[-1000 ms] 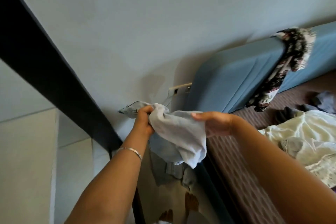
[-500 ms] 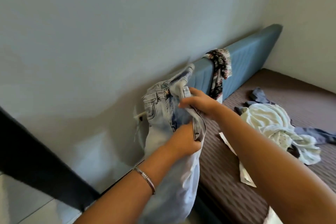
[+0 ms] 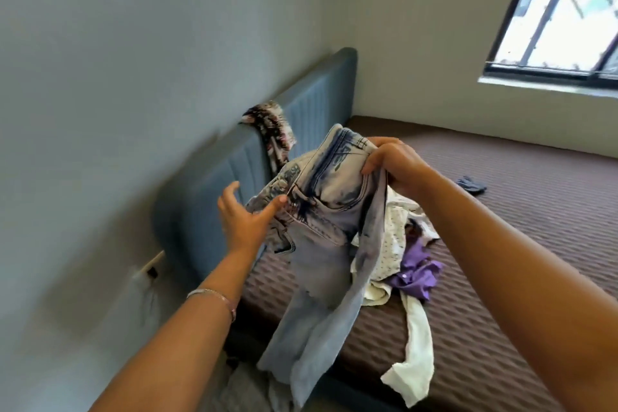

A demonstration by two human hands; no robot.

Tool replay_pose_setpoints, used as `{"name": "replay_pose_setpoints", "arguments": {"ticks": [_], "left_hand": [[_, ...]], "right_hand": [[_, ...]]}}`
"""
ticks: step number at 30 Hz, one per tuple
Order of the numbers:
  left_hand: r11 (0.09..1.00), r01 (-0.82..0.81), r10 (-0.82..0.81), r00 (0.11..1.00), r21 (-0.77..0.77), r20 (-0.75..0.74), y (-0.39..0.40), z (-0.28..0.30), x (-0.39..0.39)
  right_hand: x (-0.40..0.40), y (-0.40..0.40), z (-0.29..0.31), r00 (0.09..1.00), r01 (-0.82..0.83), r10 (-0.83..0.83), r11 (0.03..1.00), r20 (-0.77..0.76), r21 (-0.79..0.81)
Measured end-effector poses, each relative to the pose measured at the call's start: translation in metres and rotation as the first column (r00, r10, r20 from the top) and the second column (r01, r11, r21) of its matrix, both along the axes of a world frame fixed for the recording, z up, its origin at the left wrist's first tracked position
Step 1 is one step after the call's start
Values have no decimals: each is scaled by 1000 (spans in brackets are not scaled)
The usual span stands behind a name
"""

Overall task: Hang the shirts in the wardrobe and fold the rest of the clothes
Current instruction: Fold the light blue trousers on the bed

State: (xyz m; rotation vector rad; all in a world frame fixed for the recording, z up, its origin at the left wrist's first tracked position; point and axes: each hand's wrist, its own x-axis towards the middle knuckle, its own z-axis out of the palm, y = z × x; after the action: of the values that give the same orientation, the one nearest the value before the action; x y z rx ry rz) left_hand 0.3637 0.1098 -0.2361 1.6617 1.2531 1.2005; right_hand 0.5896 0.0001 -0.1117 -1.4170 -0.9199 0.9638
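Closest to the camera, both bare forearms reach out over the edge of the bed (image 3: 501, 197), with a thin bracelet (image 3: 214, 295) on the left wrist. Between them hang the jeans (image 3: 329, 227), pale acid-wash denim, held up in the air above the mattress. Long axis is pretty much vertical: waistband up top and tipped away toward the headboard, legs dropping straight down past the bed edge toward the floor. No brand tag or writing I can make out on them, the patch near the waistband is too blurry.

The right hand (image 3: 393, 165) has its fingers curled tight round the waistband at the top right, pinching the denim. The left hand (image 3: 242, 216) sits at the left side of the waist with its fingers spread apart and relaxed, thumb tip just touching the fabric near the pocket, not really gripping anything.

Behind the jeans on the brown quilted mattress there's a heap: a cream garment (image 3: 414, 338) trailing toward the near edge, and a purple shirt (image 3: 418, 273) lying on it. Further back a small dark piece of clothing (image 3: 471, 185) lies by itself. A patterned floral garment (image 3: 272, 130) is draped over the blue padded headboard (image 3: 214, 177) against the wall, a wall socket (image 3: 150, 266) sits just left of it, and a barred window (image 3: 561, 10) is at the far right.
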Motion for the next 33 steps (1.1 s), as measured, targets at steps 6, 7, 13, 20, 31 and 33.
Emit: {"name": "replay_pose_setpoints", "arguments": {"ticks": [6,7,13,20,31,33], "left_hand": [[616,642,-404,755,-458,516,-34,-10,83],[560,705,-439,698,-435,566,-44,-7,101],[353,890,-529,445,-289,722,-91,49,198],[249,946,-700,323,-206,636,-140,139,278],[688,726,-716,680,-9,158,-298,193,491],[641,767,-760,631,17,157,-322,199,520]], "right_hand": [[99,-92,33,951,187,-129,964,-282,187],[112,-105,37,942,205,-134,956,-307,211],[205,-217,68,938,231,-150,942,-313,242],[303,-335,70,990,75,-68,996,-120,49],[331,-321,73,708,697,-674,714,-209,60],[333,-315,87,708,699,-651,701,-275,142]]}}
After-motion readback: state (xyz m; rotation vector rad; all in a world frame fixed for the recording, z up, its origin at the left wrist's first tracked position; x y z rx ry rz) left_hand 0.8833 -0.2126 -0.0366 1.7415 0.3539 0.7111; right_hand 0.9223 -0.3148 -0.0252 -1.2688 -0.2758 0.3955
